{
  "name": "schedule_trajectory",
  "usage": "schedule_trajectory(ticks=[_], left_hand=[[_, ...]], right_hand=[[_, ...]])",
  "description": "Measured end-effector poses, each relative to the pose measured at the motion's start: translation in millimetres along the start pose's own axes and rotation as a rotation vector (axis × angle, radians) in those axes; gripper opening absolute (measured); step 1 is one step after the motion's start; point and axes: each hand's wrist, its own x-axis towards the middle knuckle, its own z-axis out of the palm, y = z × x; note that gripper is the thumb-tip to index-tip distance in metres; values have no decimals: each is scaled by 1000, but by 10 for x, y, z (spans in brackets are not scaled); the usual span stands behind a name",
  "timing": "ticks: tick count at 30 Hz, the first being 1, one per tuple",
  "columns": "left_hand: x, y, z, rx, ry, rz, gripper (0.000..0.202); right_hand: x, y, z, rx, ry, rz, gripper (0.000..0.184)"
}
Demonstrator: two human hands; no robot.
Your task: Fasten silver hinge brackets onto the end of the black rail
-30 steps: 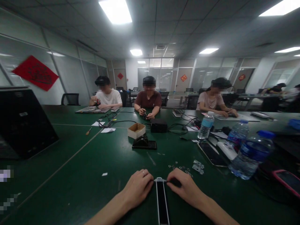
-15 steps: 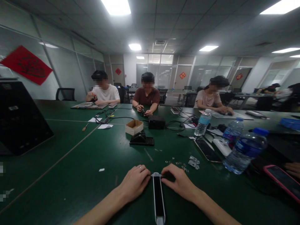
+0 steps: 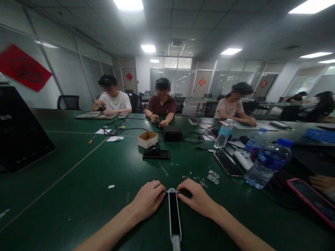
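A long, narrow black bar with a white edge [image 3: 175, 216] lies on the green table, pointing away from me. My left hand [image 3: 149, 199] pinches at the left side of its far end, thumb and fingers together. From the other side, my right hand [image 3: 195, 198] pinches the same end, its fingers curled. A thin pale crosspiece shows between the fingertips; its ends are hidden by them. Just beyond my right hand are several small rings [image 3: 196, 178] and a few flat metal pieces [image 3: 213, 176].
A black stand-like object [image 3: 156, 153], an open cardboard box [image 3: 148, 140] and a black box [image 3: 172, 134] stand ahead. On the right are phones [image 3: 227, 164], water bottles [image 3: 270, 162] and cables. A dark computer case [image 3: 23, 129] is at left. Several people sit around the tables.
The view has shifted slightly, so everything sits a little further left and higher. Both hands keep their pinch at the bar's far end, with little visible movement.
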Motion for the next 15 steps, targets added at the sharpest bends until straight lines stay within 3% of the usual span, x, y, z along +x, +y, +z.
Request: schedule_trajectory(ticks=[11, 15], left_hand=[[-14, -27, 41, -37, 32, -1, 19], [-11, -33, 38, -49, 39, 4, 20]], right_hand=[[9, -68, -24, -29, 7, 0, 10], [-16, -30, -131, -93, -17, -18, 19]])
